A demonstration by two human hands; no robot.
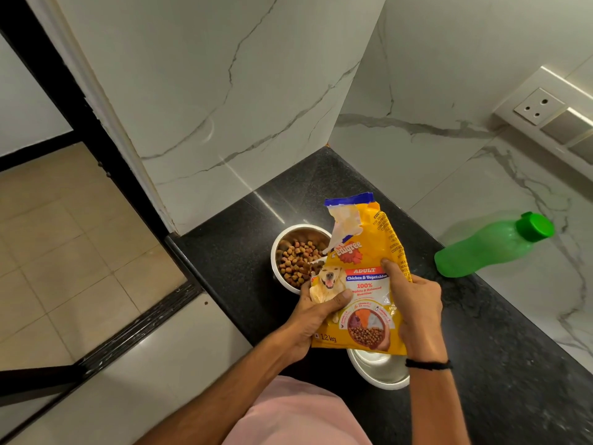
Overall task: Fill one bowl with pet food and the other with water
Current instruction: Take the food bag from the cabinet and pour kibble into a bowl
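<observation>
Both hands grasp the pet food bag (362,252) mid-frame, left hand (316,316) low, right hand (414,303) higher, mouth upward, likely so nothing spills. Beside it the food bowl (273,261) looks filled; the lower bowl (378,370) is empty.

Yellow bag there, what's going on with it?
A person grips the yellow dog food bag with the left hand and the right hand above a black counter. The far steel bowl already holds kibble. The near steel bowl, partly hidden under the bag, looks empty. A capped green bottle sits at the right.
</observation>
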